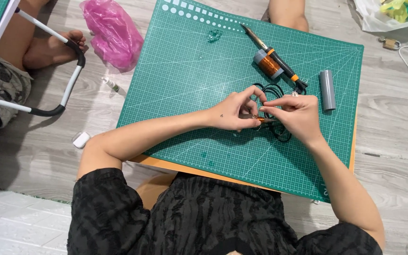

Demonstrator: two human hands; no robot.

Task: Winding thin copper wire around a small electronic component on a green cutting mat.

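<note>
Left hand [234, 112] and right hand [294, 113] together over the middle of the green mat [175, 94], fingertips pinched on a small copper-wound piece [259, 120] held between them — both grips closed on it. Black cable [275, 89] looped under and behind the hands. Beyond, on the mat: soldering iron [275, 59] lying across a copper wire spool [267, 63], grey tube [327, 89] just right. Pink bag [112, 33] on the floor, left of the mat.

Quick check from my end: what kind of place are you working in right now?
Probably a home or informal hobby spot on the floor, not a proper bench: a green cutting mat lies on grey wood-look flooring, with a soldering iron and a copper wire spool beside both hands.
</note>
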